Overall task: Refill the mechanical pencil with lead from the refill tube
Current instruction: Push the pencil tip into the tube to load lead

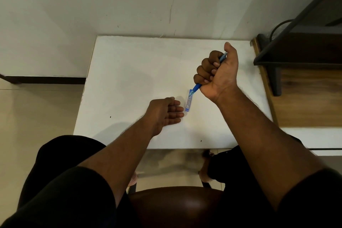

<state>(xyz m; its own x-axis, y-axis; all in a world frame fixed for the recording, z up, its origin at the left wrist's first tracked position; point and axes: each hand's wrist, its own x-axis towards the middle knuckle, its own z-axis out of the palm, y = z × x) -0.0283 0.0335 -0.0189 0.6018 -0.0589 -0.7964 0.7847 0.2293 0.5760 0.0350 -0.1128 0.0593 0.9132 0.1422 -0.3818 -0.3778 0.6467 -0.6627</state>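
Blue plastic pencil fisted in right hand above flat rectangular refill tube.

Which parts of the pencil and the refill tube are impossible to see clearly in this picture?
Head view, the only one:
- Pencil: the middle is hidden inside the right hand; only both ends show.
- Pencil tip: too small to tell whether any lead sticks out.
- Refill tube: label print too small to read; open or closed, unclear.
- Left hand: palm side hidden.

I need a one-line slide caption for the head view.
Right hand grips blue pencil; left hand rests beside refill tube.
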